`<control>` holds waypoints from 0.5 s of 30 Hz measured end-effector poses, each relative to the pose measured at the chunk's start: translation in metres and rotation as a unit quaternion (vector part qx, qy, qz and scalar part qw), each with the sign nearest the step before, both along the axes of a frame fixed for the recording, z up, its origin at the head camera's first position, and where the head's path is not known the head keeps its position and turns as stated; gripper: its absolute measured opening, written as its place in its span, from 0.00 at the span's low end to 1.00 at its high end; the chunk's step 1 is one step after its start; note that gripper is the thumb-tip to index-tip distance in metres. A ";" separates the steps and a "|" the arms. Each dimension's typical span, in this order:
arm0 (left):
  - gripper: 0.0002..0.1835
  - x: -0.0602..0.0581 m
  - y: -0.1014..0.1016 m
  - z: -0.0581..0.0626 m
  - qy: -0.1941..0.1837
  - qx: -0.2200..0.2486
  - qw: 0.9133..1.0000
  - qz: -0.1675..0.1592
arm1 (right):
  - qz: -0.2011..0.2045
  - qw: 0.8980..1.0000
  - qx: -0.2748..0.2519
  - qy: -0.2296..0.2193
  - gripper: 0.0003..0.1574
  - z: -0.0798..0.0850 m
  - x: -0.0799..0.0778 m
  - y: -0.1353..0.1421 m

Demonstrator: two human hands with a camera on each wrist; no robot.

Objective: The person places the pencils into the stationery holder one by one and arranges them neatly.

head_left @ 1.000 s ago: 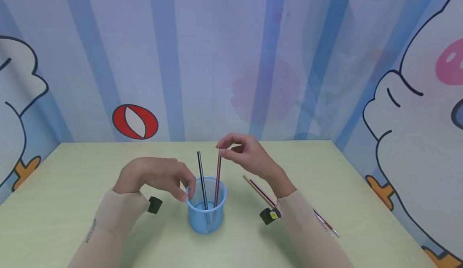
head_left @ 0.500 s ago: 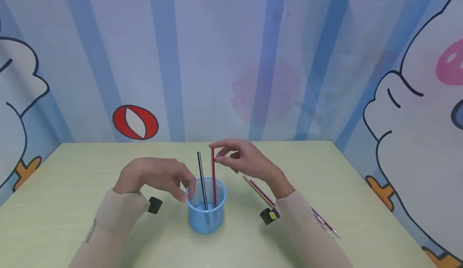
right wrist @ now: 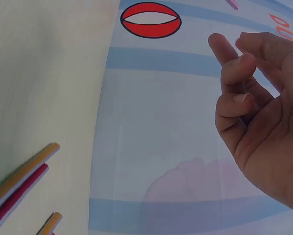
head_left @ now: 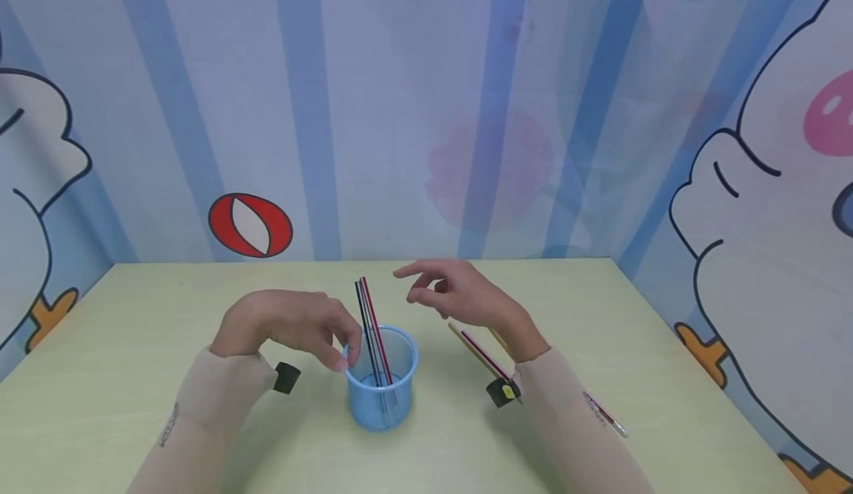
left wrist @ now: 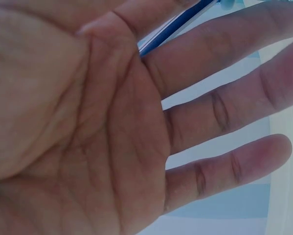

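A light blue cup (head_left: 378, 411) stands upright on the table. My left hand (head_left: 293, 324) pinches its left rim between thumb and index finger; the left wrist view shows the palm (left wrist: 78, 127) with the other fingers spread. Inside the cup, a dark striped pencil (head_left: 363, 316) and a red striped pencil (head_left: 374, 316) lean left, close together. My right hand (head_left: 460, 294) hovers to the right of their tops, holding nothing, its index finger stretched out and the others loosely bent. The right wrist view also shows this hand (right wrist: 259, 98) holding nothing.
Several striped pencils (head_left: 481, 351) lie on the table to the right, partly hidden under my right forearm; in the right wrist view, the ends of yellow and red pencils (right wrist: 21, 174) show at lower left. A patterned curtain (head_left: 400, 109) hangs behind the table.
My right hand has let go of the red pencil and drawn slightly right. The pencil has tipped left against the dark one. My left hand has stayed on the cup.
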State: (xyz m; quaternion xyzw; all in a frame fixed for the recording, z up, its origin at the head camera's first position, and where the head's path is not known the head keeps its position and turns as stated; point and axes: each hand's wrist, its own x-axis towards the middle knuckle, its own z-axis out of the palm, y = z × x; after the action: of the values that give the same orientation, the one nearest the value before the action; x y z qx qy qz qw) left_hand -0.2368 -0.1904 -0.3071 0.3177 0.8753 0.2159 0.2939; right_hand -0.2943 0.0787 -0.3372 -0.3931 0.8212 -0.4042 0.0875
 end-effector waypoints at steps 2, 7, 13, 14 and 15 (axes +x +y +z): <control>0.02 0.000 0.000 0.000 -0.001 0.000 1.000 0.001 | -0.006 1.000 0.018 0.002 0.20 -0.001 -0.002 0.002; 0.02 0.000 0.001 0.000 -0.005 0.003 1.000 0.002 | -0.018 0.998 0.061 -0.002 0.17 -0.003 -0.006 0.006; 0.02 0.001 0.001 0.001 -0.010 0.001 1.000 0.008 | -0.024 0.996 0.088 -0.008 0.15 -0.006 -0.009 0.011; 0.03 0.001 0.001 0.001 -0.009 0.002 1.000 0.007 | -0.026 0.995 0.093 -0.004 0.15 -0.006 -0.010 0.012; 0.03 0.001 0.001 0.001 -0.009 0.002 1.000 0.006 | -0.029 0.995 0.099 0.000 0.15 -0.007 -0.010 0.012</control>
State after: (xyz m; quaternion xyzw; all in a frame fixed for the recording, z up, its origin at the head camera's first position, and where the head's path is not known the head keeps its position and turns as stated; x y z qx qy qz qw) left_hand -0.2360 -0.1899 -0.3061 0.3110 0.8741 0.2223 0.2997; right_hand -0.3044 0.0907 -0.3439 -0.3586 0.8682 -0.3231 0.1148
